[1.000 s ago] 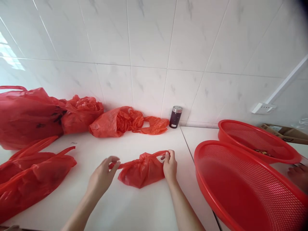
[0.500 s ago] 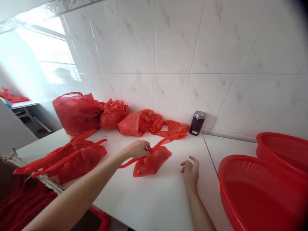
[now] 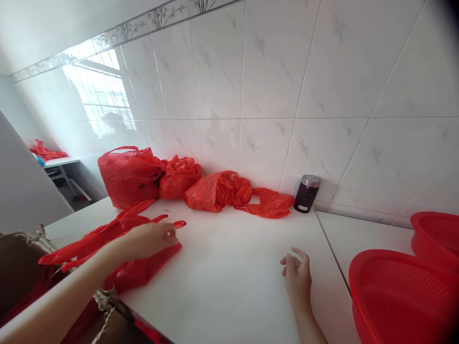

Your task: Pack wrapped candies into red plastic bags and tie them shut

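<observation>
My left hand (image 3: pixel 152 239) grips a small filled red plastic bag (image 3: pixel 147 270) from above, at the left of the white table; part of the bag is hidden under the hand and forearm. One bag handle sticks out past the fingers. Close behind lie other red plastic bags (image 3: pixel 95 241) with long handles pointing left. At the right of the table my right hand (image 3: pixel 297 274) is raised with fingers loosely curled and apart, and it holds nothing.
Along the tiled wall stand several red plastic bags (image 3: pixel 129 177) and a dark tumbler (image 3: pixel 307 193) with a silver lid. Red plastic baskets (image 3: pixel 362 267) occupy the right side. An open cardboard box (image 3: pixel 103 298) with torn edges sits below the table's left edge.
My left hand has carried the small red bag from the middle of the table leftward, beside the other bags. The right hand keeps nearly the same pose. The camera view has shifted.
</observation>
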{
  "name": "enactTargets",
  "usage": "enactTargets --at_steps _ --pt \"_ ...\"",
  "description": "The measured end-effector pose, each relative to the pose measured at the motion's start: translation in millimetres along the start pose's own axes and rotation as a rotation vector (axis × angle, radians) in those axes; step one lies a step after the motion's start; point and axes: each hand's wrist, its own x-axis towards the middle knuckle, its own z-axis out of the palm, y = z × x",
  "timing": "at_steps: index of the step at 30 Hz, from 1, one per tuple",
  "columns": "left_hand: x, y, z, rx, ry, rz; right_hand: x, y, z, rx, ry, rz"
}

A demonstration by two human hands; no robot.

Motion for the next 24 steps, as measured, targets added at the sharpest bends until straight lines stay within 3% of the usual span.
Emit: enactTargets --at_steps 4,6,8,11,17,21,24 --pt "-6.3 45.2 39.2 0.063 -0.417 0.201 1.6 3.5 2.5 0.023 0.035 -0.013" --pt "1.3 65.7 59.4 0.092 -0.519 0.287 2.7 5.2 3.8 0.038 0.036 -0.027" --pt "18.8 86.5 79.3 0.113 -0.546 0.374 3.1 5.1 4.3 0.048 0.02 -0.026" --pt "60.1 122.9 114.1 0.124 -0.453 0.489 2.6 3.0 4.9 0.063 0.002 -0.024" --pt "153.3 194.3 191.4 0.097 -0.064 0.555 8.0 7.7 11.1 0.084 0.017 -0.058" --pt "189.7 208.5 218.4 0.04 -0.003 0.522 12.8 13.6 14.4 0.08 0.059 -0.108" --pt "187.9 200.0 226.7 -0.05 -0.042 0.466 14.4 15.5 15.2 0.074 0.067 -0.127"
